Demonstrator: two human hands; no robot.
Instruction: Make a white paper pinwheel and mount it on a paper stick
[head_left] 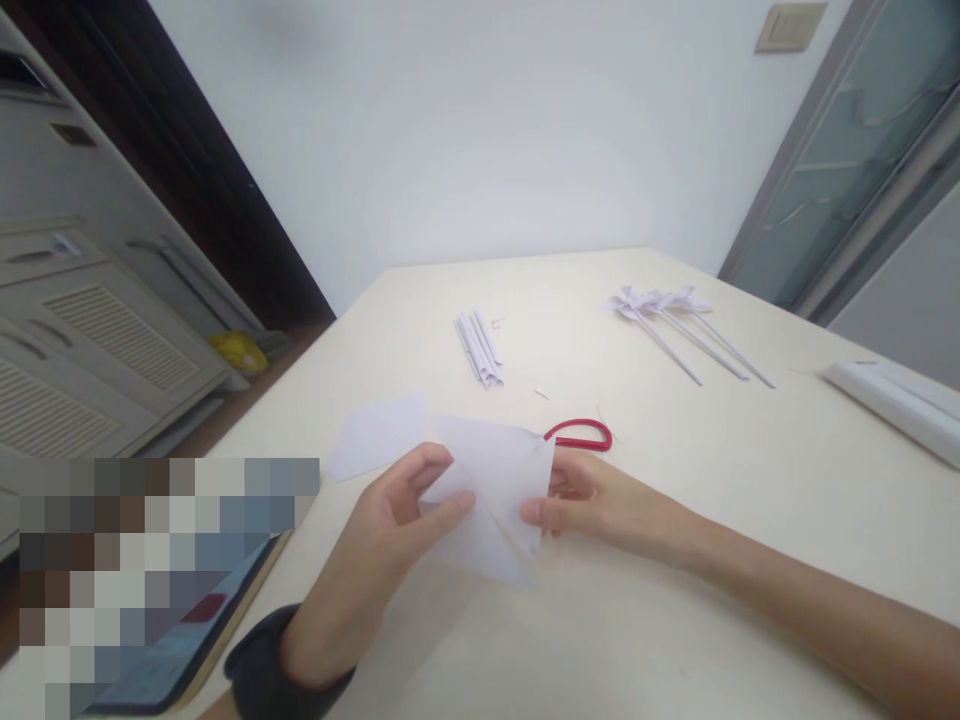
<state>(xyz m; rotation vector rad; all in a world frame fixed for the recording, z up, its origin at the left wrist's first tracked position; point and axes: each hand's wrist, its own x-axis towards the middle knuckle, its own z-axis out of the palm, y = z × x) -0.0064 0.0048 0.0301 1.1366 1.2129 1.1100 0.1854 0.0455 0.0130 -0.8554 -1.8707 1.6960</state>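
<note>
Just below the centre of the frame, the left hand (375, 560) and the right hand (600, 505) are pinching a white paper square (491, 495) from opposite sides — fingers closed on its edges, lifting it slightly off the cream table (750, 500) so a flap can be bent. Red-handled scissors (579, 434) are lying just behind the right hand, within easy reach. Toward the upper right, finished paper pinwheels (679, 320) are lying well apart from the hands — rolled paper sticks (480, 350) are waiting near the centre.

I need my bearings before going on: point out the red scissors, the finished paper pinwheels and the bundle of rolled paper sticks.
red scissors (579, 434): head view, on the red handle loop.
paper pinwheels (660, 300): head view, on the white folded heads.
rolled paper sticks (480, 348): head view, mid-bundle.
</note>
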